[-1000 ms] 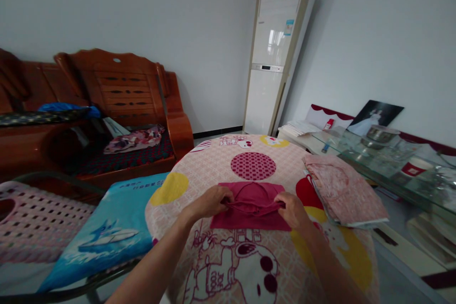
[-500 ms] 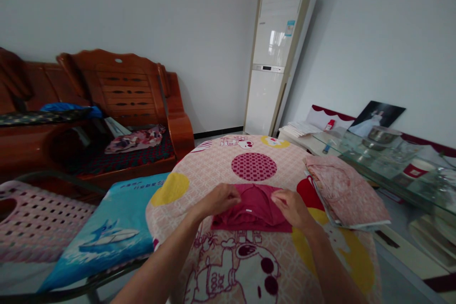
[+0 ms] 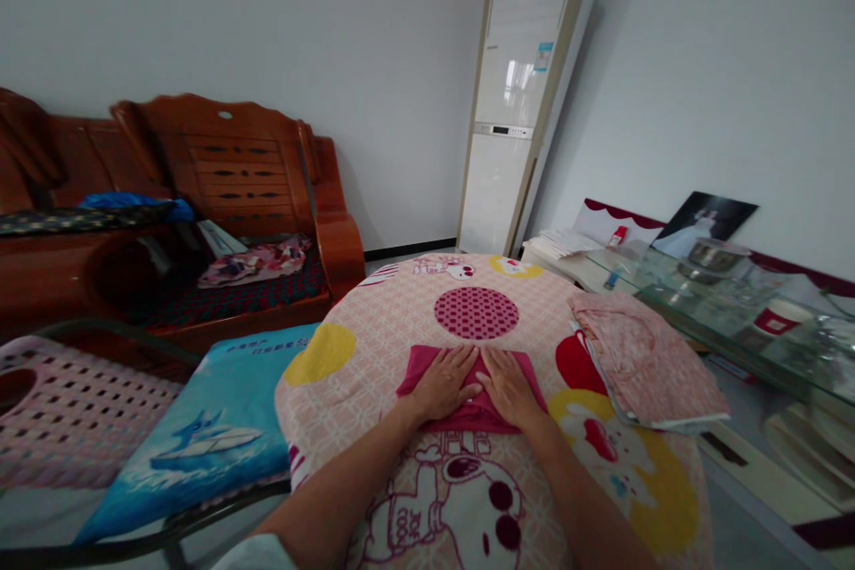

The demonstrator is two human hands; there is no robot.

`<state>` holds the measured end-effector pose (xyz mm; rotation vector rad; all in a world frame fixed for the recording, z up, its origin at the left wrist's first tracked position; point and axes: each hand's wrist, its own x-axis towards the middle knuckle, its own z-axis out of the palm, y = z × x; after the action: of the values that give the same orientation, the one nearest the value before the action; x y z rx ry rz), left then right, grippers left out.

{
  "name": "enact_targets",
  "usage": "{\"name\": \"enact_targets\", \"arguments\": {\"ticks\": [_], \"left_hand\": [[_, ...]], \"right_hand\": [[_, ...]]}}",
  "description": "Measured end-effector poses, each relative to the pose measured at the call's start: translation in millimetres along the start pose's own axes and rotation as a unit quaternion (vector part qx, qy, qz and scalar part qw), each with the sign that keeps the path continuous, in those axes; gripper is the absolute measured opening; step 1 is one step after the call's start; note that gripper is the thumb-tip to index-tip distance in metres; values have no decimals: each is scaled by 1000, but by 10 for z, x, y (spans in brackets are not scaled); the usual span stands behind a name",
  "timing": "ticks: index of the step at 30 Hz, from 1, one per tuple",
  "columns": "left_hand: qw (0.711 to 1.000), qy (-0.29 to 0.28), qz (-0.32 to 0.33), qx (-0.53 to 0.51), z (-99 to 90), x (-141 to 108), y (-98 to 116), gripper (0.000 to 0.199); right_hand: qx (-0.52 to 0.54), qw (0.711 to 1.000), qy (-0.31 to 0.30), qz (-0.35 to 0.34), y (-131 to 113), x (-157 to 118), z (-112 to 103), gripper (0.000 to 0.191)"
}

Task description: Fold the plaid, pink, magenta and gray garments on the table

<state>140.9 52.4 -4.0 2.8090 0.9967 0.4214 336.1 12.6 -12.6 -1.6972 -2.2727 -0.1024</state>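
A folded dark pink garment (image 3: 420, 363) lies on the round table, which has a patterned cloth (image 3: 374, 356). Flat on the garment's left and middle part rests my left hand (image 3: 446, 383), fingers stretched out. My right hand (image 3: 508, 385) lies flat on its right part, fingers spread, with the thumbs of both hands nearly meeting. Neither hand grips the fabric. To the right, a folded light pink garment (image 3: 651, 361) sits at the table's edge on other folded cloth.
Left of the table stand a woven chair (image 3: 73, 410) with a blue cushion (image 3: 214, 427) and a wooden sofa (image 3: 233, 169). A glass shelf (image 3: 728, 312) with bowls and a cup is at the right. An air conditioner (image 3: 504, 107) stands behind.
Both hands have moved inward from the garment's sides and now lie flat on top of it, their curled fingers straightened. The garment's raised middle is now mostly covered.
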Motion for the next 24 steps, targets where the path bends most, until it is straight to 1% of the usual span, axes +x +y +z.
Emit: {"name": "enact_targets", "arguments": {"ticks": [3,9,13,17,21,24], "left_hand": [[1000,-2,6,1,-29,11,6,74],[1000,-4,0,-4,-62,25,26,72],[1000,-13,-15,-6,-102,29,53,71],[1000,-17,-21,-14,-118,30,80,71],[1000,-4,-22,-15,-129,35,105,71],[998,40,-49,5,-166,27,103,68]], "right_hand": [[-9,1000,-4,18,-12,-9,-46,59],[-12,999,-35,38,-48,-20,-127,60],[-19,998,-18,66,-79,-116,-161,61],[-29,997,-7,76,-109,-242,-121,61],[-33,996,-10,78,-117,-262,-91,60],[-33,996,-13,80,-105,-249,-79,62]]}}
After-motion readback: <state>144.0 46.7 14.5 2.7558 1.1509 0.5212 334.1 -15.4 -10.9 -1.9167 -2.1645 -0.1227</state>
